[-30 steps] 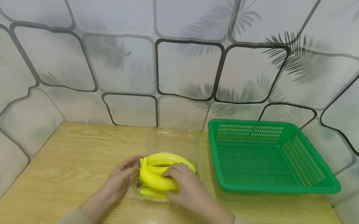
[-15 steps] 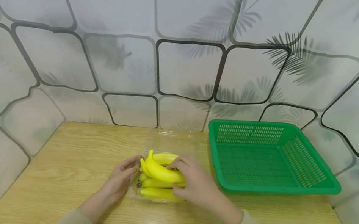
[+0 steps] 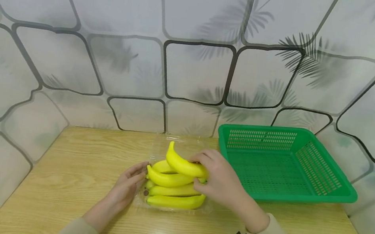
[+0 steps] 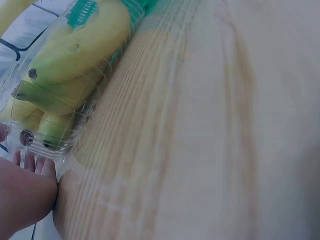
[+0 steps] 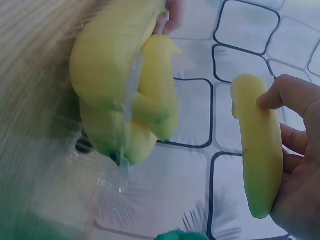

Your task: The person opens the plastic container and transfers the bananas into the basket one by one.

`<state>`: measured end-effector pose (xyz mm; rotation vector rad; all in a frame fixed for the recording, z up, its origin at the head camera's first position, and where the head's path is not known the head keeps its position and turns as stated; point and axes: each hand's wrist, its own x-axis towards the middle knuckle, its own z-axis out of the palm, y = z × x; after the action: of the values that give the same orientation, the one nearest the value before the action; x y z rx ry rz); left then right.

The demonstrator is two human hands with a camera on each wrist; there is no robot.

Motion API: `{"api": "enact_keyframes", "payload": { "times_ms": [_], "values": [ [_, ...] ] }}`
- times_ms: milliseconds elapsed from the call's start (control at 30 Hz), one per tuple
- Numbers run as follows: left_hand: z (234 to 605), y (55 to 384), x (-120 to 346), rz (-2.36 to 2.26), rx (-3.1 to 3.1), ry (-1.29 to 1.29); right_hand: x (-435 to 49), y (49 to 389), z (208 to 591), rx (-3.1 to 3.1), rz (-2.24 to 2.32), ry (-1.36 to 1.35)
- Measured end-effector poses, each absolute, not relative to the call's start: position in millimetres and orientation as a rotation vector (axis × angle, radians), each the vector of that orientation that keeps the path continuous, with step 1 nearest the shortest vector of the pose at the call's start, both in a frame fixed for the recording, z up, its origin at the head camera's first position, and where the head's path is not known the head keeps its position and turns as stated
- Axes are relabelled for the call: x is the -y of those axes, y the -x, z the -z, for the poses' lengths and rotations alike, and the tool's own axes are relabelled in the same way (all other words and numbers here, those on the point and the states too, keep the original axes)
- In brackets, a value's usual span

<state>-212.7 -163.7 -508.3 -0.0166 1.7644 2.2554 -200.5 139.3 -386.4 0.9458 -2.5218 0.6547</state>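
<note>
Right grip [image 3: 216, 179] is closed round a yellow banana [image 3: 184, 166], thumb and fingers on its body, holding it above the clear plastic box [image 3: 209, 205] with the stem end free. Several more bananas [image 3: 173, 191] lie side by side inside the box, whose lid [image 3: 183, 148] is swung back toward the wall [image 3: 197, 72]. Left grip [image 3: 125, 186] is not clasped round anything: its fingers rest, loosely extended, against the box's left end. Beside the box, on the bench [image 3: 96, 152], stands a green basket [image 3: 263, 167]. Compared with half a second ago, the held banana has risen off the pile and moved slightly right, uncovering those beneath; left grip, box and basket look unmoved.
</note>
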Motion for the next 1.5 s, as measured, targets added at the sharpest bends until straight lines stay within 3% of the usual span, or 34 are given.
{"api": "enact_keyframes", "payload": {
  "times_ms": [900, 1500],
  "values": [
    [506, 210, 166, -2.26, -1.771, -0.004, -216, 211, 358, 2.423, -0.677, -0.751],
    [509, 213, 164, -2.247, -1.774, -0.037, -269, 205, 363, 2.456, -0.64, -0.577]
  ]
}}
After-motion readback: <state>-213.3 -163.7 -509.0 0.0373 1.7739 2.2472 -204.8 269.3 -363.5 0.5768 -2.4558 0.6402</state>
